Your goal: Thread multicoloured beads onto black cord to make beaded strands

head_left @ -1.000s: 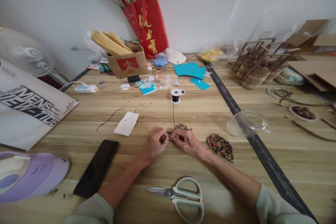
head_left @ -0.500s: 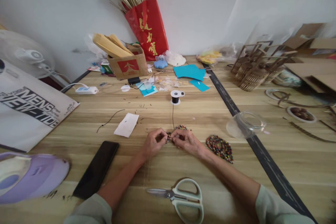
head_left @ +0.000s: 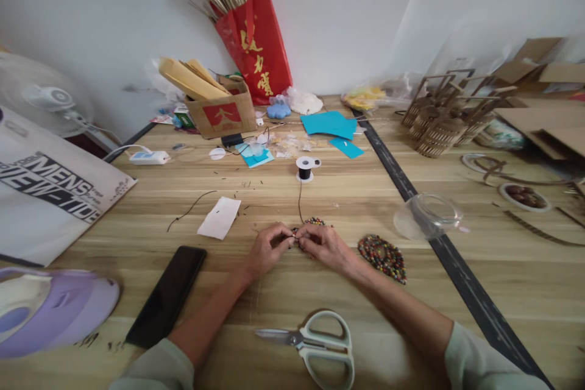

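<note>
My left hand (head_left: 270, 248) and my right hand (head_left: 325, 245) meet at the middle of the table, fingertips almost touching. Both pinch the dark cord (head_left: 300, 201), which runs back to a white spool (head_left: 305, 168) wound with black cord. Small coloured beads (head_left: 315, 221) show behind and beneath my right hand. The knot or loop between my fingertips is too small to make out. To the right of my right hand lies a coiled strand of multicoloured beads (head_left: 382, 258). White-handled scissors (head_left: 315, 341) rest nearer to me, their blades pointing left.
A black phone (head_left: 167, 295) and a white paper slip (head_left: 220, 218) lie to the left, near a loose cord piece (head_left: 192, 209). At the right are a clear plastic container (head_left: 427, 217) and woven baskets (head_left: 439, 128). A red bag (head_left: 258, 49) stands at the back.
My fingertips have drawn slightly closer together at the cord, and the left fingers have shifted a little. The view has moved slightly; everything else lies as before.
</note>
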Demonstrator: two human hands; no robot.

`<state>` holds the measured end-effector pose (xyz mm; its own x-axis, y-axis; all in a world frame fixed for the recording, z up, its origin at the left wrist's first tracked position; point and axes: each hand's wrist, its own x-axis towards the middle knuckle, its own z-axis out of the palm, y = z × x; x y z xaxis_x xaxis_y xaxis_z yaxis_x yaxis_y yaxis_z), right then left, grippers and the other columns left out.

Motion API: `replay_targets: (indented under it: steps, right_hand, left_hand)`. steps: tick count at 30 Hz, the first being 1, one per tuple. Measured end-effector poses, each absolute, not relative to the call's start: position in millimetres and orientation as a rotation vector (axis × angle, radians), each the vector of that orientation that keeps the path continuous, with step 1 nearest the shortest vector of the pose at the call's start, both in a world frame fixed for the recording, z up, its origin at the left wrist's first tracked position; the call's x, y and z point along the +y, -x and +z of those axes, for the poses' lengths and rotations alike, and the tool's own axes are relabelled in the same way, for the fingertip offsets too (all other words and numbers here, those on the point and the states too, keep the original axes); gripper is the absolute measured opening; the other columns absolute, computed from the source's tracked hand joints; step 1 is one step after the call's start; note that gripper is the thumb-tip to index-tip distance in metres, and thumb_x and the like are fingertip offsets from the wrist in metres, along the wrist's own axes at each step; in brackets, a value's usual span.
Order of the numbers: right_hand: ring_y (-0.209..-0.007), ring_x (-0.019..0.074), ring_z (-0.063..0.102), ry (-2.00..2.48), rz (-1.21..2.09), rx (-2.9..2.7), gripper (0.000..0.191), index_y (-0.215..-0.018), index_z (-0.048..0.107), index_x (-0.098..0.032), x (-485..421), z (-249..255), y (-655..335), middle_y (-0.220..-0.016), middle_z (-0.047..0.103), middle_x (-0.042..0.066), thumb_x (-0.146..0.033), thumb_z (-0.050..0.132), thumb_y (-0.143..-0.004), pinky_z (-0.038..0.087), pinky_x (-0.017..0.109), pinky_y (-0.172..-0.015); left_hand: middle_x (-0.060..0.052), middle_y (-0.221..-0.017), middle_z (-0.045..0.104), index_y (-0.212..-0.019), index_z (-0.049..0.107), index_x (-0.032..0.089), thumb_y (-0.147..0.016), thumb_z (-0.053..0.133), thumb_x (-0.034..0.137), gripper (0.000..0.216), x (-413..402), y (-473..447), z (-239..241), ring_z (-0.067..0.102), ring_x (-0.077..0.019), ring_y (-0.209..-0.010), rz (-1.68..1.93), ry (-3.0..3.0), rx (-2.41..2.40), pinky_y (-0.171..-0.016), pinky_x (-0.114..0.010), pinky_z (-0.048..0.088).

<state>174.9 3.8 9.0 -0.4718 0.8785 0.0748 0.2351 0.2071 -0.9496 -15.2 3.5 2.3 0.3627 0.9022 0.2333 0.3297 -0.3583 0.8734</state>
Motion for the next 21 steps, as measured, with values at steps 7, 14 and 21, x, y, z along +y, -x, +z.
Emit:
replay_targets:
  steps: [7, 14, 21]
  right_hand:
    - [-0.048, 0.0091, 0.048, 1.102, 1.269, -1.867, 0.013, -0.083, 0.063, -0.015, 0.3, 10.7, -173.1, -0.054, 0.053, -0.003, -0.017, 0.05, -0.085, 0.035, 0.019, -0.049]
    - [-0.052, 0.0109, 0.055, 1.113, 1.315, -1.812, 0.01, -0.08, 0.061, -0.014, -0.7, 6.7, -171.1, -0.059, 0.062, 0.0, -0.017, 0.052, -0.083, 0.04, 0.02, -0.052]
    - [-0.052, 0.0098, 0.048, 1.108, 1.263, -1.842, 0.012, -0.075, 0.06, -0.015, -0.4, 8.5, -171.1, -0.058, 0.056, -0.002, -0.022, 0.054, -0.083, 0.034, 0.019, -0.05]
  left_hand:
    - [-0.007, -0.079, 0.067, -0.081, 0.066, 0.016, -0.084, 0.059, 0.02, 0.009, 3.3, 13.0, 0.5, 0.061, -0.0181, -0.08, 1.106, -2.045, 1.072, -0.076, -0.032, 0.049]
    - [-0.008, -0.078, 0.068, -0.081, 0.065, 0.016, -0.086, 0.056, 0.019, 0.011, -1.0, 9.8, 5.8, 0.061, -0.0179, -0.077, 1.14, -2.173, 1.063, -0.073, -0.031, 0.05]
    - [-0.007, -0.076, 0.067, -0.079, 0.064, 0.016, -0.086, 0.055, 0.019, 0.011, -0.6, 10.1, 0.9, 0.061, -0.0179, -0.076, 1.135, -2.177, 1.064, -0.073, -0.032, 0.049]
